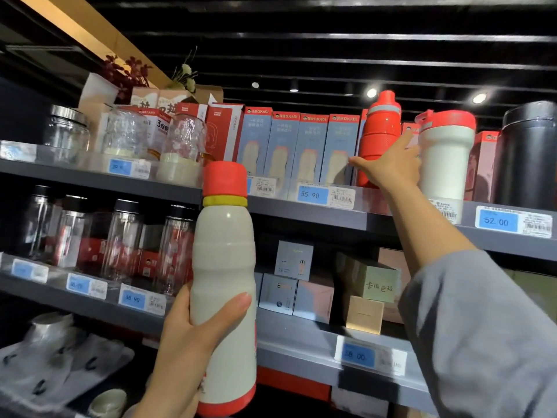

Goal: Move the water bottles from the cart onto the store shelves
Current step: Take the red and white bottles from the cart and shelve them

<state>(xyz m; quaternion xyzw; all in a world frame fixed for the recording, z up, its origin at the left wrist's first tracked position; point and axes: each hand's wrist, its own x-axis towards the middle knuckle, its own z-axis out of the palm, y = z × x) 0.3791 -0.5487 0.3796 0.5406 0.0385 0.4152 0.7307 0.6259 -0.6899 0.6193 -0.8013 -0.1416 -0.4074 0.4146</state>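
we see our left hand [193,333] wrapped around the lower body of a cream bottle [224,285], thumb across its front and fingers curled behind, holding it upright in front of the shelves. the bottle has a red cap, a yellow ring under the cap and a red base. it is off the shelves, raised to about the level of the middle shelf [90,300], with its cap reaching the edge of the top shelf [301,212].

our right hand [388,167] reaches up to the top shelf in a grey sleeve [482,327]. its fingers are spread and lie against the lower part of a red bottle [381,137] standing upright there, thumb stretched out to the left toward the boxes; whether the fingers close behind the bottle we cannot tell. just right of the red bottle stands a white tumbler [444,164] with a red lid, and further right a black canister [527,158].

left of the red bottle a row of light blue boxes [298,146] with red tops stands along the top shelf, then red boxes and clear glass jars [184,140]. blue price tags [312,194] are fixed along the shelf edges. the middle shelf holds clear glass bottles [123,236] with black lids on the left and small boxes [379,282] on the right.
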